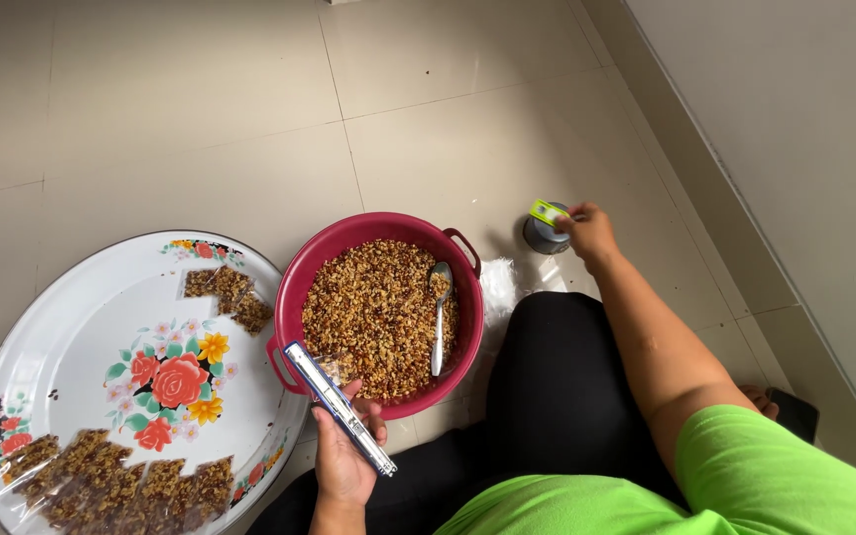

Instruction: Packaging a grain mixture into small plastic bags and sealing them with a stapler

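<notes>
Left hand [343, 458] grips a long metal bar [340, 408] just beside the red bowl [294, 287] of nut mix; right hand [589, 233] pinches a green lighter [548, 212] over a small can [543, 238] right of it. Some packets [120, 485] lie finished on the flowered tray [91, 297] left of the bowl, which looks nearly full.

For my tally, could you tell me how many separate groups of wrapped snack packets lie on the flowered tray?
2: a small group by the tray's upper rim near the red bowl, and a larger group along its lower edge, partly cut off by the frame.
</notes>
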